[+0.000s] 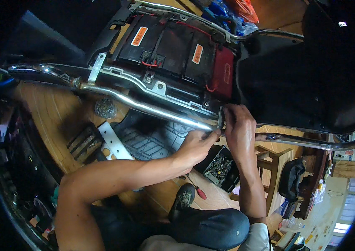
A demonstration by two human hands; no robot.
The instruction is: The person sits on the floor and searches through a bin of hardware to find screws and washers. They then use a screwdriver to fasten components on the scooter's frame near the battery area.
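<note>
A chrome tube runs along the side of a vehicle's frame, beside a bay of black batteries. My right hand comes down on the tube's right part, its fingers closed around a small metal bracket between the tube and the frame edge. My left hand reaches to the same spot from below, thumb and fingers pinched at the tube's underside. Whatever lies between its fingertips is hidden. Farther left, a flat silver bracket spans from the tube to the frame.
Below the tube, a black box of small hardware sits on the wooden floor near a red-handled screwdriver. A grey ribbed mat, a clear bag and a wooden stool surround it. Black body panels rise at right.
</note>
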